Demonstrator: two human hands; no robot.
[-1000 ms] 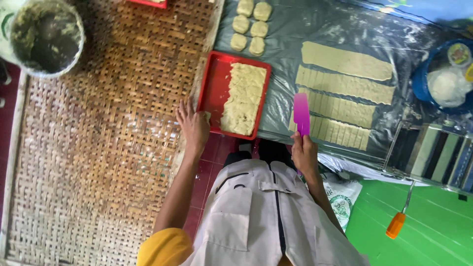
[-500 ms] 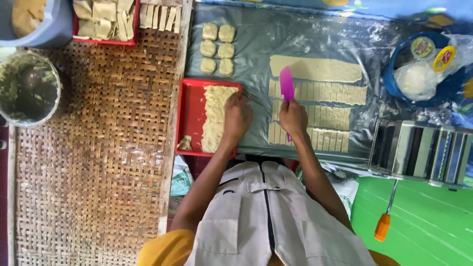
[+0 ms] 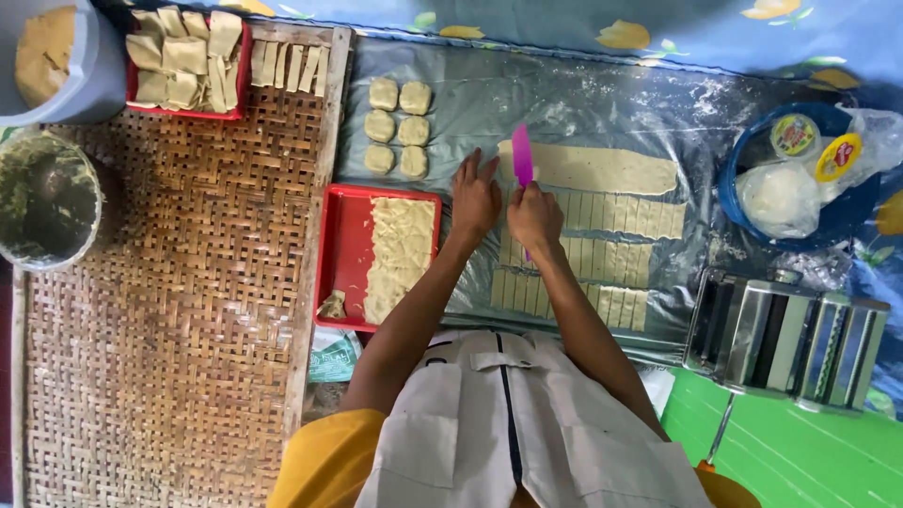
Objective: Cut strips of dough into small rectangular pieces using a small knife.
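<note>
right hand (image 3: 533, 218) grips pink scraper (image 3: 522, 156); left hand (image 3: 475, 199) spread on plastic sheet (image 3: 583, 103).

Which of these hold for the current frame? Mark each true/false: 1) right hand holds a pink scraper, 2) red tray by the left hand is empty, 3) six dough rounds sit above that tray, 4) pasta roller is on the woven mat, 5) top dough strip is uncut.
1) True. The right hand grips the pink scraper, blade pointing away from the person.
2) False. The red tray holds a slab of dough along its right side, plus a small scrap in the lower corner.
3) True. Six dough rounds lie in two columns on the plastic sheet.
4) False. The metal pasta roller stands at the right, off the woven mat.
5) True. The top dough strip shows no cuts; the left hand rests beside it.
</note>
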